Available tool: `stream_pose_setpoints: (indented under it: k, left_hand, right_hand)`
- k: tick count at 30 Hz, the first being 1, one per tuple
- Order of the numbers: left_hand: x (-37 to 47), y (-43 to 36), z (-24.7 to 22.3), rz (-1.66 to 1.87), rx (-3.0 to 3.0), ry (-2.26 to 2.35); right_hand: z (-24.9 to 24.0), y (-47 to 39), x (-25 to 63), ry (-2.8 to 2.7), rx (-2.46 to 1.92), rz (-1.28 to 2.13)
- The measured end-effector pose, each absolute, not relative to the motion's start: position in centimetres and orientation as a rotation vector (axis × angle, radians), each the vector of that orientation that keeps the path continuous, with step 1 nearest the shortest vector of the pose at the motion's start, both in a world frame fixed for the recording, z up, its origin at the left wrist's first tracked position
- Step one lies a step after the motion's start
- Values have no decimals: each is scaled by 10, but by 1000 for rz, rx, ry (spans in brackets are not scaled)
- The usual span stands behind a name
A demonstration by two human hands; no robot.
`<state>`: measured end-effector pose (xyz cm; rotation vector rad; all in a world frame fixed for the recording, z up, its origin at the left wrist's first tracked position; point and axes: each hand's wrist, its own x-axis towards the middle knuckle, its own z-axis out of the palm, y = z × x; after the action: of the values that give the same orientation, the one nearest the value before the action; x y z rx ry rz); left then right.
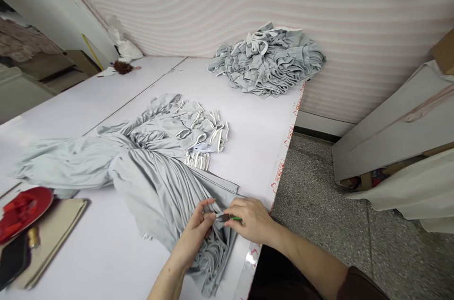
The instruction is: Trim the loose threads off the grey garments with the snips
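Note:
A long bundle of light grey fabric pieces [152, 172] lies across the white table, its near end gathered at the table's front corner. There my left hand [200, 222] pinches an edge of the grey fabric between thumb and fingers. Just right of it, my right hand [250, 217] is closed on a small pair of thread snips [227, 218] with a bit of green showing. The blades point left and touch the fabric by my left fingertips. Whether they are open is too small to tell.
A heap of grey fabric pieces [269, 61] sits at the far edge by the striped wall covering. At left lie a red dish [44, 196] with red cloth, a beige folder [64, 224] and a black phone-like object [16, 260]. The table edge [280, 172] drops to a speckled floor.

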<state>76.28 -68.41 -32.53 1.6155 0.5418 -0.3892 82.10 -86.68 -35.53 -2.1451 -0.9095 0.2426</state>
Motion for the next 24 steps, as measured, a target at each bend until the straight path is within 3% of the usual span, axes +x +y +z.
stream_pose_setpoints:
  k: [13, 24]
  left_hand:
    - [772, -683, -324, -412, 1534, 599]
    - [768, -682, -328, -434, 1550, 515]
  right_hand:
    - [-367, -870, 818, -1001, -2175, 99]
    - [-355, -875, 828, -906, -2145, 310]
